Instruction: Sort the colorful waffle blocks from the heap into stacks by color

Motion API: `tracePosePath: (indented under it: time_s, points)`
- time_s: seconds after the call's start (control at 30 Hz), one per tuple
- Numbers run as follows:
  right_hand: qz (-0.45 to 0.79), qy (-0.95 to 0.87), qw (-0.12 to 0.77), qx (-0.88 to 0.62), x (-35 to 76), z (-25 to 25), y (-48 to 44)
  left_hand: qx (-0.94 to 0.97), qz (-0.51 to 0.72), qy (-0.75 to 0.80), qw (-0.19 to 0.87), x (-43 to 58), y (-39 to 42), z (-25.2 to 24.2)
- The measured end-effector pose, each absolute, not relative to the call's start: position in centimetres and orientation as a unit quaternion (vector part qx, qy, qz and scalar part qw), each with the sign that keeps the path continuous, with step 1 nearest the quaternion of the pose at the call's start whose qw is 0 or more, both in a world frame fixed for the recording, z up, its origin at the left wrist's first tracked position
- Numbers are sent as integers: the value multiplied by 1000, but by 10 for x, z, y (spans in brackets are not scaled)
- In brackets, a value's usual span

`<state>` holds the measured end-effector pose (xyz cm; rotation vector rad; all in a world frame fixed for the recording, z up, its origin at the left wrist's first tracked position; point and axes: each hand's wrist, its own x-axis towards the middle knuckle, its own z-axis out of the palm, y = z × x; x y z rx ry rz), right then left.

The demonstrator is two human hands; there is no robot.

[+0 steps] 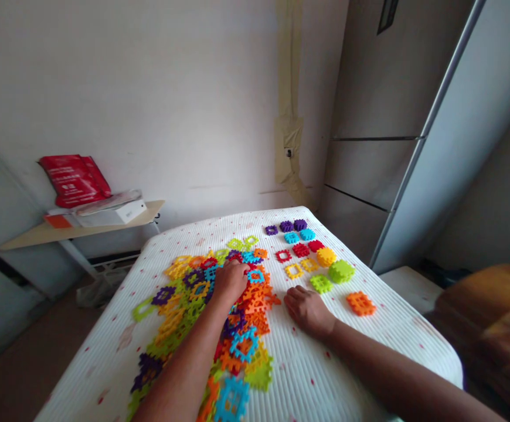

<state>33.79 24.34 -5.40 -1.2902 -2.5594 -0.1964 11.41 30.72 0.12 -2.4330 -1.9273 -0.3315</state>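
Observation:
A loose heap of coloured plastic interlocking building tiles (255, 299) covers the middle of the table, with notched edges and open frames among them. My left hand (232, 280) reaches into the upper part of the heap, fingers curled down near a red tile (236, 256) and a light blue frame (255, 276). Its fingertips are hidden behind the hand. To the right of the heap, my right hand (310, 310) rests on the tablecloth with its fingers bunched; whatever they may hold is hidden. An orange tile stack (361, 303) lies right of it.
Beyond my right hand, tiles lie sorted by colour: purple (286, 226), light blue (308, 234), red (300, 250), yellow (326, 257) and green (341, 271). A side table (153, 211) with red packages (77, 179) stands left. A fridge (369, 117) stands right.

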Motion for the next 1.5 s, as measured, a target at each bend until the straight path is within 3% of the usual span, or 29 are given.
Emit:
tracePosePath:
  time_s: [0.5,0.77,1.13,1.33,1.5]
  points:
    - [-66,-881,143,-445,337,-58,244,-782,-110,-614,21,112,314,-11]
    - [-59,-882,136,-448,336,-55,243,-846,-135,-516,2,116,311,-8]
    - [-58,-880,146,-448,337,-59,245,-826,-230,-512,-55,108,305,-1]
    - [-32,-872,171,-457,339,-62,248,-736,-342,-533,-241,98,274,0]
    - [106,-837,277,-459,336,-50,254,-591,-428,-578,-366,94,247,-6]
